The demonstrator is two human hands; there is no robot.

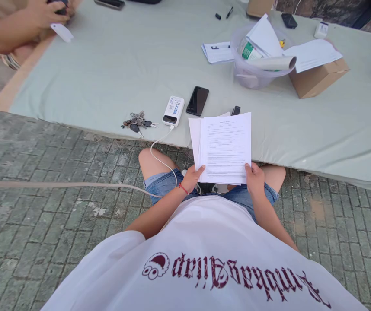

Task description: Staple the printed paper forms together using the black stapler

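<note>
A thin stack of printed paper sheets (pixel 226 147) is held above the knees, grasped at its lower corners by the left hand (pixel 192 178) and the right hand (pixel 254 177). At eleven o'clock, metal keys (pixel 137 121) and a rectangular white power bank (pixel 173 110) lie on the cloth-covered worktop (pixel 123 69).

Phone (pixel 197 100) lies on table (pixel 114 65), right of keys (pixel 138 121).
</note>
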